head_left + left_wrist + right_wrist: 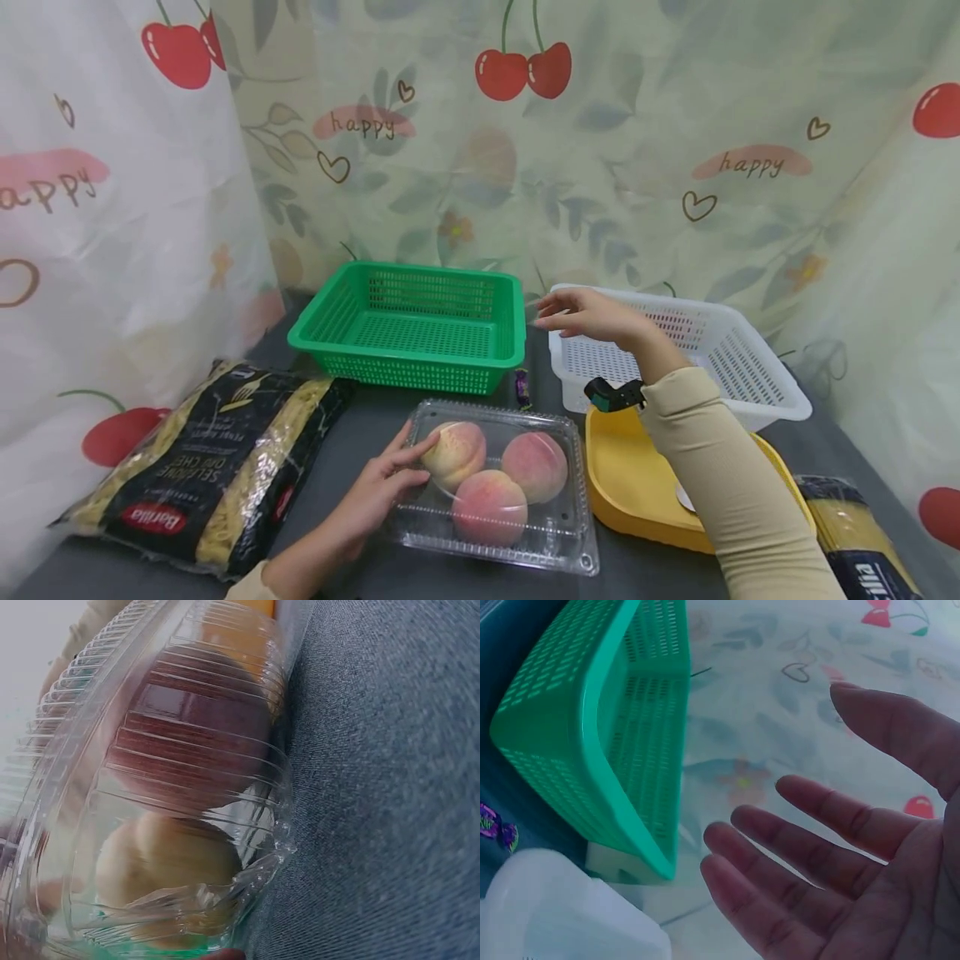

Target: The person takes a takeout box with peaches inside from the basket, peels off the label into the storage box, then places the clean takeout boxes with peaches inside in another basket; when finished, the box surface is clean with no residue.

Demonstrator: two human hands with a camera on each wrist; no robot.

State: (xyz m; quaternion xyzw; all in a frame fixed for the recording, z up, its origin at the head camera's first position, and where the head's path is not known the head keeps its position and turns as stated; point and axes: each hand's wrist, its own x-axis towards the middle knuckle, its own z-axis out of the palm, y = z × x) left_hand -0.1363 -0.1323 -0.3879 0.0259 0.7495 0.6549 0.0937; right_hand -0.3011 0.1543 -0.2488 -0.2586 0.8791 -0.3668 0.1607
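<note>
A clear plastic clamshell box (525, 537) with three peaches (491, 508) lies on the dark tabletop, centre front in the head view. My left hand (378, 492) grips its left side, with fingers over the edge of the lid. In the left wrist view the peaches (202, 727) show through the ribbed wall, and one fingertip (223, 955) appears low beside the box's bottom edge. My right hand (592, 317) is raised over the left part of the white basket (757, 350). The right wrist view shows its fingers (817, 832) spread, with nothing in them.
A green basket (408, 362) stands at the back left of centre. Between the baskets lies a small purple-wrapped candy (522, 388). A yellow tray (622, 500) sits right of the box, partly under my right sleeve. Pasta bags lie at left (202, 467) and far right (862, 533).
</note>
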